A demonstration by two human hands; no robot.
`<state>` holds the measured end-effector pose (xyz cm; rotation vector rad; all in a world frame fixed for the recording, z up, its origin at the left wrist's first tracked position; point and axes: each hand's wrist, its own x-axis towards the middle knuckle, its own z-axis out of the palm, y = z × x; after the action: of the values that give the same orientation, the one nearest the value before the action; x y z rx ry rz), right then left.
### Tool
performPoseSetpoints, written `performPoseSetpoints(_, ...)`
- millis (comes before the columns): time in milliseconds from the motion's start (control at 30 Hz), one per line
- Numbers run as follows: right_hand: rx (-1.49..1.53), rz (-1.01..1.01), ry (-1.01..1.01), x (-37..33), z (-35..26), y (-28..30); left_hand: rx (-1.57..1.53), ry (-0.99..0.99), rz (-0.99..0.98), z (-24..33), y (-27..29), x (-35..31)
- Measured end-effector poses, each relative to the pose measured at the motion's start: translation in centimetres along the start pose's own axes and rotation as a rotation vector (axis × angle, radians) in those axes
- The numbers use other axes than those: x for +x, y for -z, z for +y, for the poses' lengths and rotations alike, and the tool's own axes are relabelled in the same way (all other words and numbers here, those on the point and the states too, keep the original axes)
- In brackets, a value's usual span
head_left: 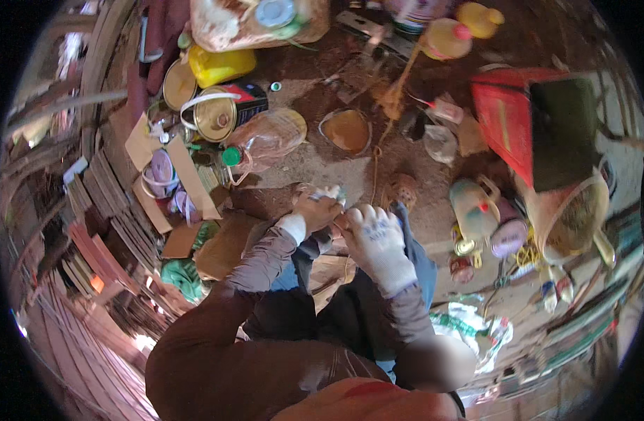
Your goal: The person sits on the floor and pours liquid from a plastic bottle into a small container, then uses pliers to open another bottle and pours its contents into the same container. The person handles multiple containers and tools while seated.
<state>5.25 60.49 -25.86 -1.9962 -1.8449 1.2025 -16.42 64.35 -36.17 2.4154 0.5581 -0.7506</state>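
Note:
My left hand [316,212] and gloved right hand [376,240] are close together above my knees. White cloth shows at the left wrist, and the back of that hand looks brown. Its fingers are curled, with a small whitish, crumpled thing [329,192] at their far side; I cannot tell whether it is held or part of a glove. A white knitted glove with blue print covers my right hand, whose fingers curl downward. Whatever they grip is hidden. Just beyond the hands a thin rope [376,165] runs along the ground.
Ahead lie a large clear bottle with a green cap [273,137], a paint can [217,116] and a shallow round dish [346,132]. A red open box [503,119], a bucket [571,221] and a jug [474,209] stand right. At left is an open carton [188,175].

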Motion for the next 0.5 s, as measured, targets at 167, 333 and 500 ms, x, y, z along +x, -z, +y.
performPoseSetpoints(167, -0.065, -0.157, 0.094, 3.6, -0.6, 3.1, -0.178, -0.08, 0.367, -2.3, 5.0, 2.4)
performPoseSetpoints(333, -0.126, -0.083, 0.307, 6.4, -1.2, 1.3, -0.27, -0.036, 0.482, -4.3, 8.5, 1.1)
performPoseSetpoints(500, -0.343, -0.133, 0.292, 10.0, 0.0, -1.4, -0.104, 0.071, 0.275, -4.5, 10.0, -0.9)
